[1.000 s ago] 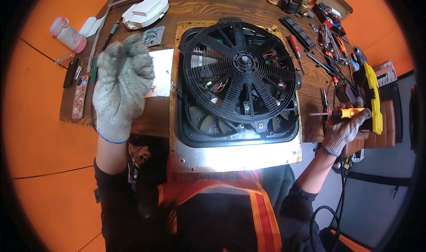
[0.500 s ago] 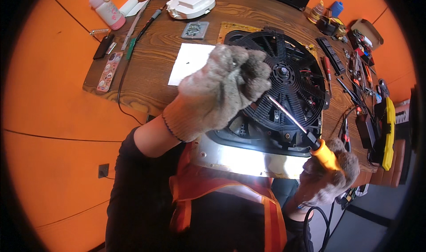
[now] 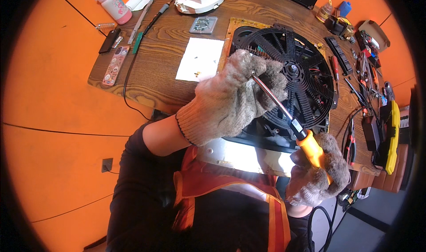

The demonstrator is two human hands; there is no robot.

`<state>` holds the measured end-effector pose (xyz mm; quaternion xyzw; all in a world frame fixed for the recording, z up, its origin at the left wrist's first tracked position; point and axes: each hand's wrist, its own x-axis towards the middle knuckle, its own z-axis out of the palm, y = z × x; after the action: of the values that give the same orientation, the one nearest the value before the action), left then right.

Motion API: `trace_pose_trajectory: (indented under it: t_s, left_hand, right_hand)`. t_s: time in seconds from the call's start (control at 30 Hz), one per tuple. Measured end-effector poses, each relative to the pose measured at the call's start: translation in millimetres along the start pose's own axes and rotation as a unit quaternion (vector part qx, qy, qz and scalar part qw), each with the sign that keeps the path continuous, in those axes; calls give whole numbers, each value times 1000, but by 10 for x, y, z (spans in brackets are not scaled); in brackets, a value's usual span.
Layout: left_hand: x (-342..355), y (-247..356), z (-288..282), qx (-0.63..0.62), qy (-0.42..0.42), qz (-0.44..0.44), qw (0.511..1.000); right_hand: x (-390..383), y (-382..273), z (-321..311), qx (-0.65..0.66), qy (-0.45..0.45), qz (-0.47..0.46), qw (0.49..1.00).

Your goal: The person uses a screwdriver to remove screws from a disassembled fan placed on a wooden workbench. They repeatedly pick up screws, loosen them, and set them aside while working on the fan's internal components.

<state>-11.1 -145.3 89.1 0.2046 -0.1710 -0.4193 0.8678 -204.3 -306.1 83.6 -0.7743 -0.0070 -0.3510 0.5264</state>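
Note:
My right hand (image 3: 321,167), in a knitted work glove, is closed round the yellow handle of a screwdriver (image 3: 310,148). Its metal shaft points up and to the left, and the tip reaches the fingertips of my left hand (image 3: 242,92). That gloved hand is curled in a pinch; whatever lies between thumb and finger is too small to make out. Behind and below both hands is a black round fan (image 3: 306,81) with a ribbed guard, set in a metal-edged unit (image 3: 235,156). My left hand covers the fan's left part.
A white paper (image 3: 199,59) with small bits on it lies left of the fan, below a clear case of small parts (image 3: 203,25). A corded pen-shaped tool (image 3: 157,14), a phone (image 3: 116,65) and a bottle (image 3: 114,5) are farther left. Loose tools (image 3: 366,72) crowd the right side.
The screwdriver's tip has risen to meet my left fingertips, and my right hand has shifted left. The whole view has slid slightly right. Small bits now show on the paper's lower part.

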Motion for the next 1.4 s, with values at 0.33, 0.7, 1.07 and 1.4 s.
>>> trace_pose_trajectory:
  t_s: [0.33,0.7,1.07,1.4]
  left_hand:
    - [8,17,-103,-24,-51,-12,998]
    - [11,-3,-48,-31,-22,102,994]
    - [-7,36,49,128,149,41,980]
    - [91,254,-237,-58,-57,124,989]
  right_hand:
    - [37,61,45,163,34,22,986]
    - [72,-2,-4,-112,-56,-80,989]
    - [167,4,240,181,-20,-24,983]
    - [293,10,72,46,176,-20,983]
